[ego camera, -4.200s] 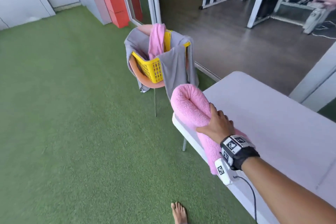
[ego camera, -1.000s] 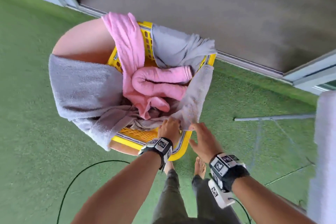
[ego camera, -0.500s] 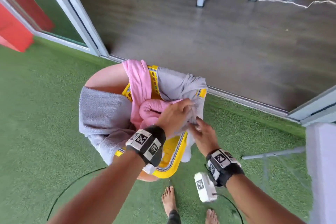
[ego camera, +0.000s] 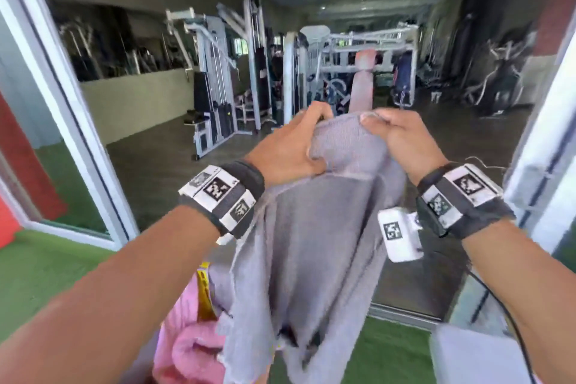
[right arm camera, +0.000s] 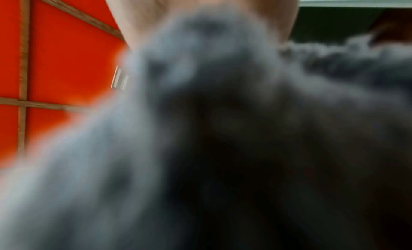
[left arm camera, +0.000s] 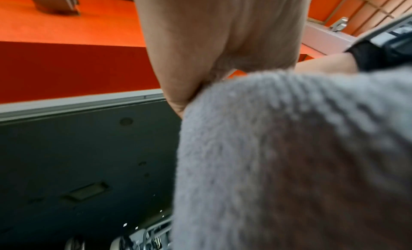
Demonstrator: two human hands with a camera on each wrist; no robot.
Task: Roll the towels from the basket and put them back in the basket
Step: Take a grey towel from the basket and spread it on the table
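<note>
A grey towel (ego camera: 314, 246) hangs in front of me, held up by its top edge. My left hand (ego camera: 293, 146) grips the edge on the left and my right hand (ego camera: 396, 137) pinches it on the right. The towel's lower end trails down over the yellow basket (ego camera: 204, 293), of which only a strip of rim shows. A rolled pink towel (ego camera: 193, 352) lies in the basket under my left forearm. The grey towel (left arm camera: 289, 156) fills the left wrist view below my left hand (left arm camera: 223, 42). In the right wrist view the grey towel (right arm camera: 200, 130) is a blur that hides my right hand's fingers.
A white table corner (ego camera: 477, 355) stands at the lower right. Green turf (ego camera: 40, 265) covers the floor around me. Ahead, a sliding door frame (ego camera: 71, 103) opens onto a dark gym floor with weight machines (ego camera: 224, 78).
Both hands have lifted the grey towel up out of the basket to chest height. My head has tilted up from the basket towards the gym. The rolled pink towel stays in the basket.
</note>
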